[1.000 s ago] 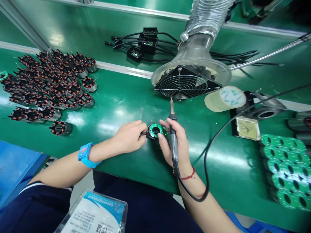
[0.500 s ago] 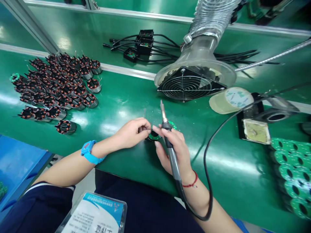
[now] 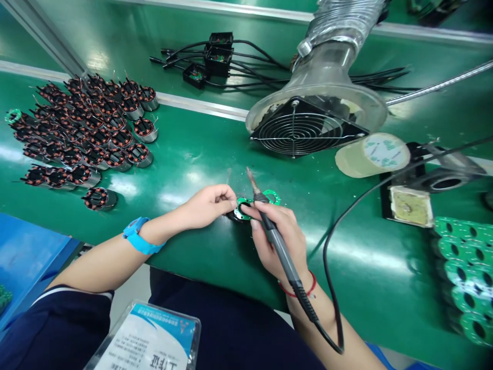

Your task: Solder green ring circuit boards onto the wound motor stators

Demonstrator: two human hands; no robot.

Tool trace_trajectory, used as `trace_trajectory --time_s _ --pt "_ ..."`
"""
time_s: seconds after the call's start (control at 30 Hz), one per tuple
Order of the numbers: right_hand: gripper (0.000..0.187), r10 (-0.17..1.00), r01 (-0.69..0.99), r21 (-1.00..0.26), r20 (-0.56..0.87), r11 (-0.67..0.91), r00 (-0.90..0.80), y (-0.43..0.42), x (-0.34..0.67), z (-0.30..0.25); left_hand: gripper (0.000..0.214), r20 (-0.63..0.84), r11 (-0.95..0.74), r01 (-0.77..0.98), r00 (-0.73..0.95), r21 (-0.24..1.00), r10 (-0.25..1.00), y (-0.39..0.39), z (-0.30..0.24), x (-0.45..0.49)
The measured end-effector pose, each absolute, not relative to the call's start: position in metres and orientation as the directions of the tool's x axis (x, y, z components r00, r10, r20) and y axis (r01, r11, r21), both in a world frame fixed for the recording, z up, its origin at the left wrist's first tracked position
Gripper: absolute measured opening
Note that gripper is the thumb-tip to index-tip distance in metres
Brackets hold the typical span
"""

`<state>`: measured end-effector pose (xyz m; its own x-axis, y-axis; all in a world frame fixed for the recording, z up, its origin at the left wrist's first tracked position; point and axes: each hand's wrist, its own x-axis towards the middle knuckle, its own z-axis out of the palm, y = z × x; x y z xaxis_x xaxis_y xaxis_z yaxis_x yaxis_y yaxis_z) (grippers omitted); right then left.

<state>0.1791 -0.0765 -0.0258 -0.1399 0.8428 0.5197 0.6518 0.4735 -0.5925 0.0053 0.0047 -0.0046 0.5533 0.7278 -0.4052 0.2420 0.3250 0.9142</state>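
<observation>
My right hand (image 3: 293,235) grips a soldering iron (image 3: 280,245), whose bare metal tip points up and away from me, clear of the work. Two of its fingers reach to a green ring-shaped circuit board (image 3: 239,215), which sits on a dark part mostly hidden beneath it. At the board's left edge, my left hand (image 3: 210,206) has thumb and fingers pinched together; whatever is between them is too small to make out. A second green ring board (image 3: 273,196) lies just beyond my right hand, partly covered by it.
Many copper-wound motor stators (image 3: 96,123) stand at the left. A fume extractor fan (image 3: 296,131) hangs ahead. To the right are a tape roll (image 3: 372,154), an iron stand with sponge (image 3: 411,206) and green boards (image 3: 468,277). Black boxes with cables (image 3: 219,60) lie behind.
The soldering iron has tilted, its tip swinging left and its cord end right. My fingers have shifted, leaving more of the ring board visible. The whole view has moved slightly.
</observation>
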Motion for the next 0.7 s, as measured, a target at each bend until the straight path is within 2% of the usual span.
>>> trace_trajectory --time_s 0.13,0.27,0.43,0.6,0.7 --pt "0.046 0.832 0.66 -0.569 0.531 0.49 -0.16 -0.077 0.18 -0.025 0.009 -0.451 0.387 0.234 0.536 0.892 0.714 0.006 -0.003 0.005" --pt "0.051 0.843 0.683 -0.56 0.515 0.469 -0.156 -0.077 0.179 -0.025 0.01 -0.462 0.377 0.268 0.535 0.887 0.707 0.006 -0.003 0.005" --pt "0.046 0.834 0.659 -0.556 0.51 0.506 -0.21 -0.076 0.177 -0.025 0.011 -0.471 0.35 0.321 0.494 0.88 0.73 0.006 -0.001 0.006" --pt "0.046 0.852 0.578 -0.68 0.521 0.451 -0.053 -0.082 0.18 -0.028 0.011 -0.474 0.34 0.339 0.503 0.877 0.723 0.007 0.002 0.007" --pt "0.039 0.858 0.502 -0.765 0.507 0.403 0.082 -0.087 0.184 -0.031 0.01 -0.469 0.327 0.344 0.522 0.88 0.713 0.008 -0.001 0.006"
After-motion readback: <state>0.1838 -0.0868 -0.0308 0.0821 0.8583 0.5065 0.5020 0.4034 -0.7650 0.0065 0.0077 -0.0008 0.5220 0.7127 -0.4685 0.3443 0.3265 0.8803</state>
